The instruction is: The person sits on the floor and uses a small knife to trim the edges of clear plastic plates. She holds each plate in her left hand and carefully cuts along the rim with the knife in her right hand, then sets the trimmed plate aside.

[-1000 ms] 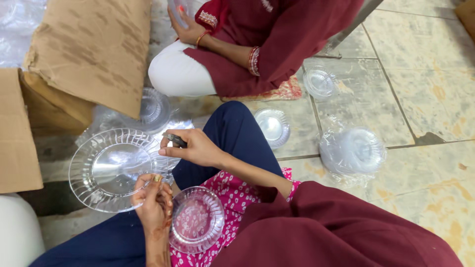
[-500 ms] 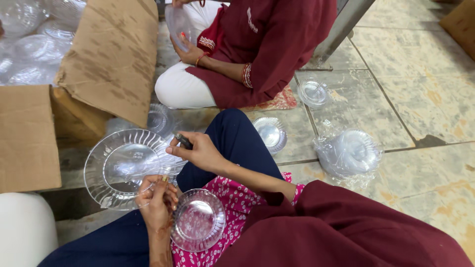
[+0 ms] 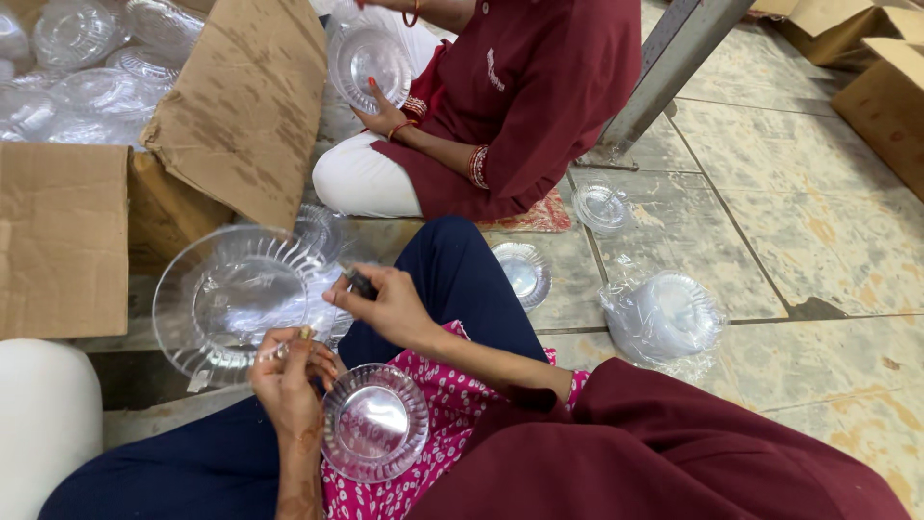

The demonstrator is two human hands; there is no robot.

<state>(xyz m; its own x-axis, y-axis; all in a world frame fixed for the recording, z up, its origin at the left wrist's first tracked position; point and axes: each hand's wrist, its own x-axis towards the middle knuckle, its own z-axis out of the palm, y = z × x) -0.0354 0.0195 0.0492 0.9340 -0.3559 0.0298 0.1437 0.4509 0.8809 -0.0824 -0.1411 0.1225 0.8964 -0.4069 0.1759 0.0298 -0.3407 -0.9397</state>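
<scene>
Clear plastic filled the view: the large ribbed transparent plate [image 3: 245, 303] had risen from where it sat half a second before, now tilted up nearer the torn cardboard box [image 3: 241, 106]. The left hand [image 3: 289, 380] pinched the plate's lower rim between thumb and fingertips, fingers curled. The right hand [image 3: 385, 303] had shifted with it, closed around a small dark tool [image 3: 361, 283] whose tip rested at the plate's right edge. The small clear fluted bowl [image 3: 375, 422] stayed in the lap on the pink patterned cloth [image 3: 433, 404]. By this reading, the plate was being turned for work along its rim. Opposite, a co-worker's hand [image 3: 385, 116] steadied another clear dish [image 3: 366, 60], and a bagged stack of dishes [image 3: 664, 318] lay on the tiled floor [image 3: 818, 241].
</scene>
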